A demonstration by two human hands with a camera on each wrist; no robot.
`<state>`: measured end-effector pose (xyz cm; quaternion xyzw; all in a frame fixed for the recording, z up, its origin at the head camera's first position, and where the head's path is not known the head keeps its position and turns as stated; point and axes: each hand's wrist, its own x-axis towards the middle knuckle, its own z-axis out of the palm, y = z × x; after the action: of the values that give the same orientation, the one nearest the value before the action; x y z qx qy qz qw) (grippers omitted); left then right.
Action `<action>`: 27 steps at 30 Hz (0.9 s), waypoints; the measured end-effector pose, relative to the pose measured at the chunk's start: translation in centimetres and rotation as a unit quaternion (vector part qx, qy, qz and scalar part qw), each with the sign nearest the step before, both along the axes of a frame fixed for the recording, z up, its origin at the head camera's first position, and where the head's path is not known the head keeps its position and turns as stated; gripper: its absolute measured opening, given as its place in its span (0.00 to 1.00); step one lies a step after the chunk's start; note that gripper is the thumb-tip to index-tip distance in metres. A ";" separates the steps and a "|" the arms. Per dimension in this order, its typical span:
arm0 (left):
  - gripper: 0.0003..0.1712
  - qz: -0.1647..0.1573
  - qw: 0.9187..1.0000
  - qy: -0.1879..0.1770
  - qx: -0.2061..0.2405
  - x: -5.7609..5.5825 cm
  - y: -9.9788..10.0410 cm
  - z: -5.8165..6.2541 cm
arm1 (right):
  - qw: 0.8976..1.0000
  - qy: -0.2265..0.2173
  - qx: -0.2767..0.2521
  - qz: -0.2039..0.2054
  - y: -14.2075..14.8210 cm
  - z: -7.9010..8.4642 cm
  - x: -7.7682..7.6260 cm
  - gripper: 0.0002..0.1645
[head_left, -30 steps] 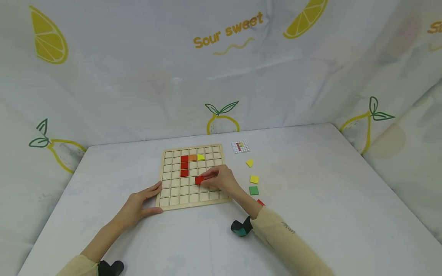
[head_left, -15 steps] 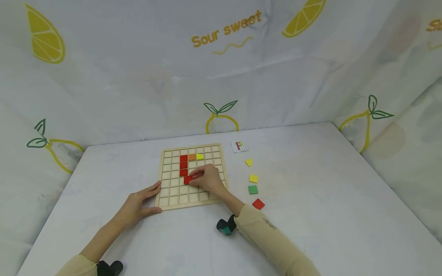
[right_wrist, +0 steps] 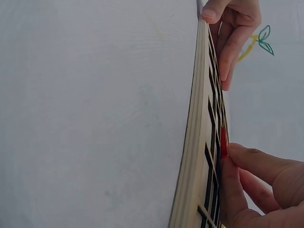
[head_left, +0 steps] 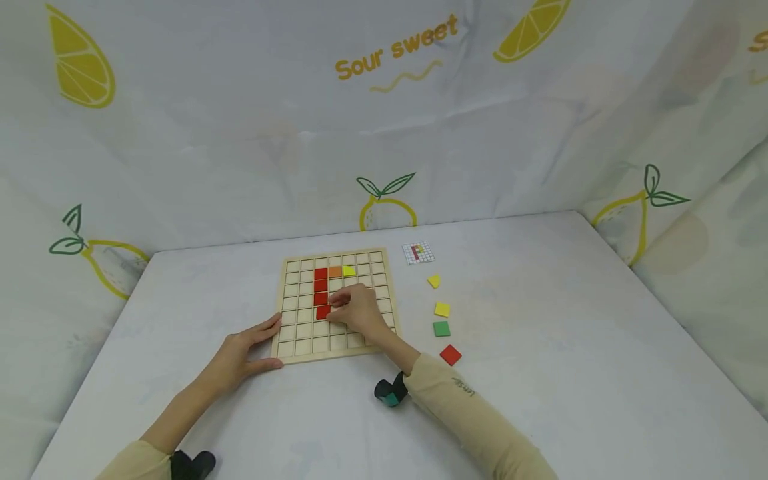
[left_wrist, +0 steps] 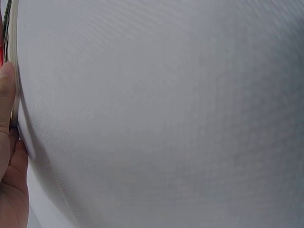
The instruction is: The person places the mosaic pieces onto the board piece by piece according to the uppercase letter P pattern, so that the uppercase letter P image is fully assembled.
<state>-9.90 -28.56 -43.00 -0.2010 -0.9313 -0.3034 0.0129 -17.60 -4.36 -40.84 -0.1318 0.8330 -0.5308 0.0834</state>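
A wooden grid board (head_left: 304, 330) lies on the table. At its near left corner rests my left hand (head_left: 237, 357), thumb at the corner and fairly straight fingers against the left side. My right hand (head_left: 362, 312) pinches a red square tile (head_left: 322, 312) between thumb and fingertips, down at the board, at the lower end of a column of red tiles (head_left: 321, 286). In the right wrist view the red tile (right_wrist: 223, 142) sits at the board's surface between the fingertips. Right of the column's top are an orange tile (head_left: 335, 272) and a yellow tile (head_left: 349, 271).
Right of the board lie a small printed grid card (head_left: 418, 253), a yellow wedge-shaped tile (head_left: 434, 281), a yellow square tile (head_left: 442, 309), a green square tile (head_left: 441, 329) and a red square tile (head_left: 451, 355). A patterned white cloth (head_left: 252, 167) hangs behind the table.
My right hand has carried the red tile leftward across the board to just below the red column. The loose red tile on the right has come into full view. My left hand stays put.
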 end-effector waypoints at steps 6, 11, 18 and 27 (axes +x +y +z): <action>0.44 0.002 1.000 -0.005 0.001 0.0 0.2 0.1 | 1.000 0.007 -0.002 0.005 0.2 0.1 0.0 0.11; 0.44 0.004 1.000 -0.010 0.004 0.0 0.3 0.1 | 1.000 0.014 -0.002 0.007 0.1 -0.1 -0.1 0.10; 0.44 0.003 1.000 -0.011 0.005 -0.1 0.5 0.0 | 1.000 0.009 -0.014 0.009 0.7 -0.1 -0.1 0.09; 0.44 0.007 1.000 -0.004 -0.003 0.2 0.2 0.4 | 0.999 0.006 -0.034 0.007 4.9 0.8 0.6 0.12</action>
<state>-9.69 -28.31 -42.57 -0.1931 -0.9337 -0.3014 0.0109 -17.00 0.54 -40.03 -0.1433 0.8142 -0.5572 0.0778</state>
